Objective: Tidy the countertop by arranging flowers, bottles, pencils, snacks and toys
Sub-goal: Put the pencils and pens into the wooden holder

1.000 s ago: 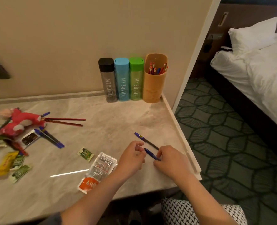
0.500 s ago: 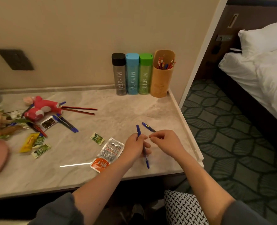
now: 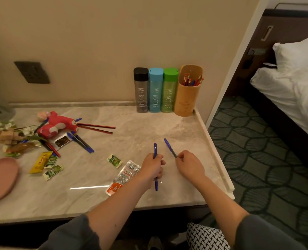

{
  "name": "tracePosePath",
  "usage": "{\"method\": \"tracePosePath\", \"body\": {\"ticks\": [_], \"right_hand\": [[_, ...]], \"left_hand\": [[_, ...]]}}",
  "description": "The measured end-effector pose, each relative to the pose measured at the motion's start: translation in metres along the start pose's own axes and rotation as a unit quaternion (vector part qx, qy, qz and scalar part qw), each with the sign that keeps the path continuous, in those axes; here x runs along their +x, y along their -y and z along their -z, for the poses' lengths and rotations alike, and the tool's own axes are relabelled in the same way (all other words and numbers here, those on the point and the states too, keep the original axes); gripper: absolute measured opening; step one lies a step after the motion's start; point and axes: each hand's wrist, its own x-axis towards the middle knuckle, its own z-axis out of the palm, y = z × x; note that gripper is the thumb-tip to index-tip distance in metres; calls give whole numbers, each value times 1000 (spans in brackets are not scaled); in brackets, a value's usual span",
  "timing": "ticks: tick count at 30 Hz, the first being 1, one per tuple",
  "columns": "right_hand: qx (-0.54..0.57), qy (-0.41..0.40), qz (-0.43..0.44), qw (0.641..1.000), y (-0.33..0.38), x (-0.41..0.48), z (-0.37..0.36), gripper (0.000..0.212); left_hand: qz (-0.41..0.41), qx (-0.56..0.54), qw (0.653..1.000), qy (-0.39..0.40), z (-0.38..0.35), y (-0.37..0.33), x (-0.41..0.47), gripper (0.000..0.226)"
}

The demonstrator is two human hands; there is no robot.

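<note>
**One pen in each hand, off the counter**

Low in the frame's centre, pens that lay on the beige marble counter (image 3: 149,129) a second earlier were lifted. The left hand (image 3: 152,166) had its grip curled round one slim blue plastic pen (image 3: 155,148). The right hand (image 3: 189,164) pinched a second blue pen (image 3: 169,147) by its end. Both seemed bound for the orange cylindrical pencil holder (image 3: 185,100) at centre right (already stocked), beside three tall "MY BOTTLE" bottles (image 3: 155,94). Two red pencils (image 3: 97,128) lay loose at mid-left.

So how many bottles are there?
3: the black-capped bottle on the left, the blue bottle in the middle, the green bottle beside the orange pencil holder. None seems hidden.
</note>
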Motion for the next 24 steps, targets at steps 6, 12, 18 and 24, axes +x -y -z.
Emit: {"method": "tracePosePath", "body": {"ticks": [6, 12, 18, 24], "right_hand": [[262, 64, 60, 961, 57, -4, -3, 13], [272, 102, 120, 949, 104, 12, -14, 9], [238, 207, 192, 929, 157, 25, -42, 11], [167, 233, 256, 923, 209, 40, -77, 7]], "left_hand": [[-56, -124, 989, -53, 11, -18, 15, 26], [-94, -163, 974, -124, 54, -36, 32, 25], [-138, -140, 950, -241, 107, -42, 36, 26], [-110, -208, 910, -342, 169, -31, 39, 27]]}}
